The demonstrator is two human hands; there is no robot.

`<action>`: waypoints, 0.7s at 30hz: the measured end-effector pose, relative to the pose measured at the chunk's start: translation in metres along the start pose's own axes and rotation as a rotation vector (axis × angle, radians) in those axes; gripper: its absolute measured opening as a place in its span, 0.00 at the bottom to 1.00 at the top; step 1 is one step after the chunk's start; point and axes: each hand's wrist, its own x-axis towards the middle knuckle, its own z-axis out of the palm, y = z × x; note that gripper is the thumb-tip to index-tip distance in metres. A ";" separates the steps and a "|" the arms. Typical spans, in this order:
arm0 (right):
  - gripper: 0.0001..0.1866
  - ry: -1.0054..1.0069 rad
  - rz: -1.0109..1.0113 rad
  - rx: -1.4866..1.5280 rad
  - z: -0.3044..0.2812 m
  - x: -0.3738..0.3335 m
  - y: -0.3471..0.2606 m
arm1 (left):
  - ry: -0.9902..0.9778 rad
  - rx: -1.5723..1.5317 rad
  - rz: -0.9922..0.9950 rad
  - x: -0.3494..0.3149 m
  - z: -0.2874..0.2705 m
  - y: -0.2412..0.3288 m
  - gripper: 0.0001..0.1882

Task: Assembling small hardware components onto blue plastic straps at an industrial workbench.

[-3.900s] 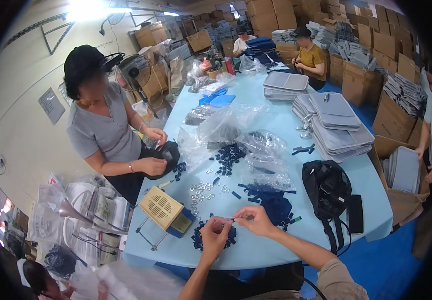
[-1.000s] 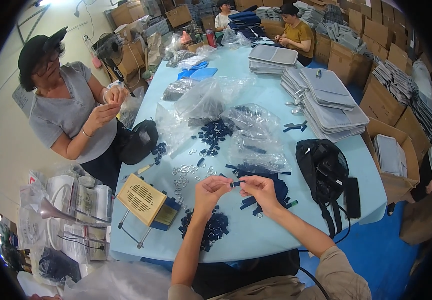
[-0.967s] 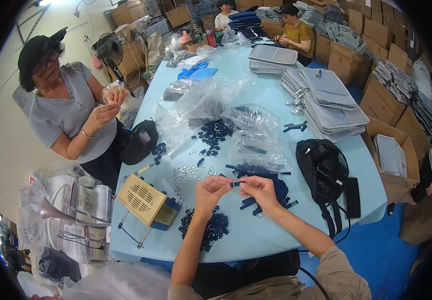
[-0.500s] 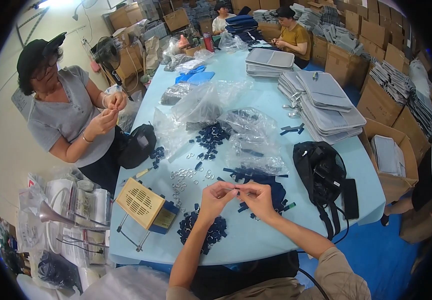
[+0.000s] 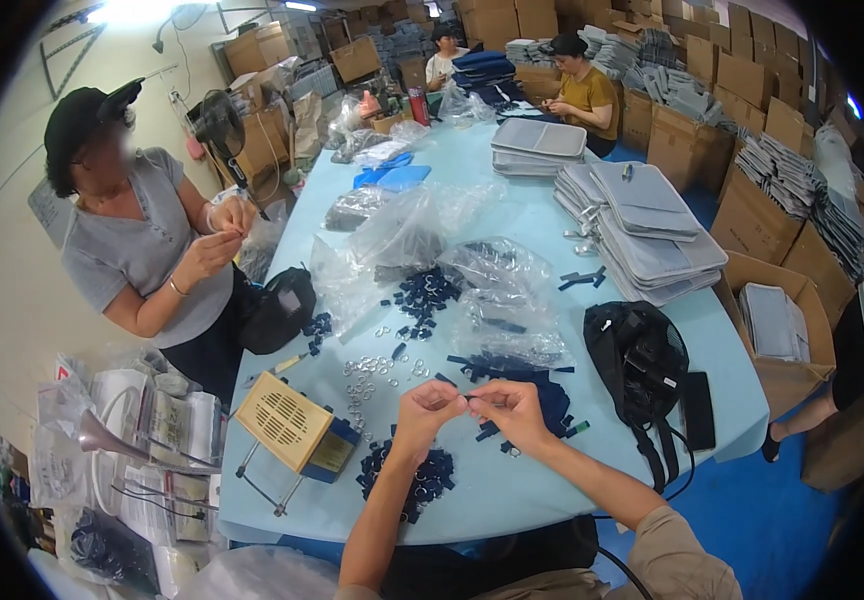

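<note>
Above the near part of the table, my left hand point(image 5: 426, 416) and my right hand point(image 5: 514, 412) meet fingertip to fingertip. Both pinch one small dark tab point(image 5: 468, 398), mostly covered by the fingers. Beside my left forearm lies a pile of dark blue fabric tabs with metal rings point(image 5: 434, 474). Loose silvery rings point(image 5: 370, 372) are scattered beyond my left hand. Dark blue fabric strips point(image 5: 555, 398) lie beyond and beside my right hand. Farther up the table is another heap of dark blue tabs point(image 5: 426, 298).
A cream box-shaped device point(image 5: 284, 422) on a metal stand is at the left. Clear plastic bags point(image 5: 502, 290) cover mid-table. At right are a black mesh bag point(image 5: 636, 350) and stacked grey panels point(image 5: 652, 240). A co-worker point(image 5: 152, 240) stands left; two others sit at the far end.
The whole view has shifted slightly, with the table sitting lower in the picture. My hands stay together, and the dark tab shows a little more between the fingertips.
</note>
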 end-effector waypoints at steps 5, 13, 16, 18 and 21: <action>0.07 -0.002 0.021 0.044 -0.004 -0.001 0.009 | 0.022 0.060 -0.015 -0.007 0.000 0.003 0.06; 0.07 0.051 0.020 0.053 -0.009 -0.006 0.003 | -0.025 0.135 0.092 -0.005 0.005 -0.006 0.06; 0.07 0.062 -0.007 0.080 -0.010 -0.005 0.003 | -0.029 0.134 0.076 -0.006 0.011 -0.002 0.07; 0.07 0.104 -0.030 0.100 -0.007 -0.005 0.001 | -0.041 0.177 0.075 -0.005 0.011 -0.004 0.08; 0.07 0.110 0.009 0.114 -0.007 -0.003 0.009 | -0.013 0.132 0.149 -0.004 0.007 -0.011 0.08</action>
